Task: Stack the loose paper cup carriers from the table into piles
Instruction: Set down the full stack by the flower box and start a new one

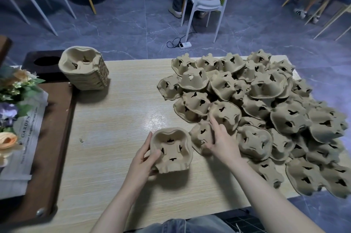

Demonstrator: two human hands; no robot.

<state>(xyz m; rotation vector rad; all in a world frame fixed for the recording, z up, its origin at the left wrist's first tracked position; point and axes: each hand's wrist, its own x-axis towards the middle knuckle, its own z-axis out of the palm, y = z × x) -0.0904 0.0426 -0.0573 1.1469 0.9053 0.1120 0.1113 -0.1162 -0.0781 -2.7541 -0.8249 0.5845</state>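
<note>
- Mid-task, by the look of it: gathering a fresh pile near the front edge of the pale wood-grain table (114, 119).
- Left hand (141, 160) curled round the side of a brown moulded-pulp cup carrier (171, 150), thumb over the rim, cup wells facing up; whether one carrier or a few nested together, impossible to tell.
- Right hand (221, 141) reaching into the near edge of the loose heap of upturned brown pulp carriers (266, 117), fingers spread and laid on one upside-down carrier (201, 136) just beside the held one; touching it, not yet closed round it.
- Heap filling the right half of the table, most pieces bottom-up and overlapping.
- One finished tall stack of nested carriers (84, 68) standing at the far left corner, well apart from the hands.
- Next move probably calling for: closing the fingers on the touched carrier, lifting it free of its neighbours, turning it wells-up, matching its outline to the held one, then pressing it down to nest.
- Main risk: dragging adjacent carriers along.
- Bunch of artificial flowers in printed paper wrap (13, 111) lying off to the left on a dark brown board (57, 138).
</note>
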